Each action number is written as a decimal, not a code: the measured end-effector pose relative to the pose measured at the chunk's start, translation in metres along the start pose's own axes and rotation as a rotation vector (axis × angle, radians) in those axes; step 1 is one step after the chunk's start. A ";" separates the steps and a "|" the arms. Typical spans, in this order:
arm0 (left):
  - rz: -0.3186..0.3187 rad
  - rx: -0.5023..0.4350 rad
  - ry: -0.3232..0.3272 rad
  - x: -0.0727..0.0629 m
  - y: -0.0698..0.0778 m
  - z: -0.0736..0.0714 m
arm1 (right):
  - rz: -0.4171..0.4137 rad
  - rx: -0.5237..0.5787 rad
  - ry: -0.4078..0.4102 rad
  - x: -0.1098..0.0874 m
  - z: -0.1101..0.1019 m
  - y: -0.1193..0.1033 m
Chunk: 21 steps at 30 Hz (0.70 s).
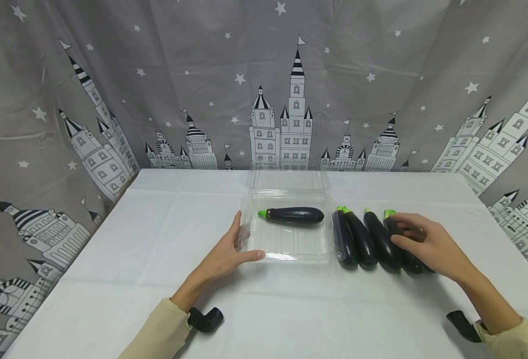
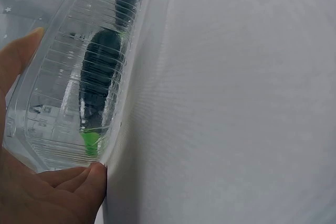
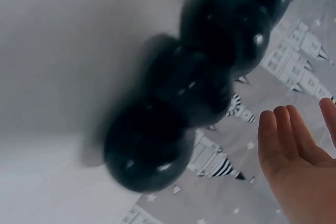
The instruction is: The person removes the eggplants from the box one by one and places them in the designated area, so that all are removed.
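Observation:
A clear plastic clamshell container (image 1: pixel 286 249) stands with its lid raised at the back. Inside lies one dark eggplant (image 1: pixel 294 215), its green stem pointing left. My left hand (image 1: pixel 225 254) touches the container's near-left corner, fingers along the left side and thumb by the front edge; in the left wrist view, the eggplant (image 2: pixel 98 80) shows through the ribbed wall. Just over the rightmost of several eggplants (image 1: pixel 383 242) is my right hand (image 1: pixel 430 244), fingers spread and slightly bent. The right wrist view shows that hand (image 3: pixel 299 166) apart from the eggplants' rounded ends (image 3: pixel 149 150).
The row of eggplants lies side by side close to the container's right wall, stems toward the back. A white cloth (image 1: pixel 291 309) covers the table. Behind it hangs a grey curtain (image 1: pixel 192 65) printed with castles and stars.

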State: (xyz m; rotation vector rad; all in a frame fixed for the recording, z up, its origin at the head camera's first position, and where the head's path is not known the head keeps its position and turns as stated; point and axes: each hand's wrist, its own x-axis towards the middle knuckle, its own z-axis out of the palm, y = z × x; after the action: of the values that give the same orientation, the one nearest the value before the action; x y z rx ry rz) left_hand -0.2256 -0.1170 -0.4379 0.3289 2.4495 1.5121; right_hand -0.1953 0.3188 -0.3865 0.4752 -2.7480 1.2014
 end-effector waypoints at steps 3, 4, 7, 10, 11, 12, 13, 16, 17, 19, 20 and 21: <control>0.004 -0.004 0.000 0.000 0.000 0.000 | -0.014 0.007 -0.012 0.002 0.005 -0.007; 0.005 -0.004 0.000 0.000 0.000 0.000 | -0.018 0.011 -0.016 0.003 0.007 -0.010; 0.013 -0.009 -0.002 0.000 0.000 -0.001 | -0.024 0.009 -0.026 0.004 0.012 -0.018; 0.014 -0.012 -0.001 0.000 0.000 0.000 | -0.053 0.008 -0.024 0.004 0.018 -0.027; 0.016 -0.013 0.000 0.000 0.000 0.000 | -0.061 0.005 -0.024 0.005 0.020 -0.030; 0.016 -0.015 0.000 0.000 0.000 0.000 | -0.072 0.000 -0.025 0.005 0.022 -0.033; 0.018 -0.013 -0.001 0.000 0.000 0.000 | -0.078 0.003 -0.027 0.006 0.024 -0.036; 0.011 -0.014 0.001 0.000 0.000 0.000 | -0.093 0.010 -0.039 0.008 0.032 -0.043; 0.009 -0.015 0.000 0.000 0.000 0.000 | -0.099 0.015 -0.043 0.010 0.035 -0.045; 0.006 -0.015 0.001 0.000 0.000 0.000 | -0.110 0.033 -0.054 0.013 0.040 -0.049; 0.003 -0.016 0.002 0.000 0.000 0.000 | -0.112 0.037 -0.058 0.015 0.043 -0.051; 0.004 -0.015 0.002 0.000 0.000 0.000 | -0.113 0.040 -0.064 0.016 0.046 -0.053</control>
State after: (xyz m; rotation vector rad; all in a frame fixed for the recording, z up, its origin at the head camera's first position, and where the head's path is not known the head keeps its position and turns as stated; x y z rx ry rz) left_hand -0.2255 -0.1169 -0.4382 0.3295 2.4395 1.5319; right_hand -0.1923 0.2478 -0.3771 0.6750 -2.7116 1.2364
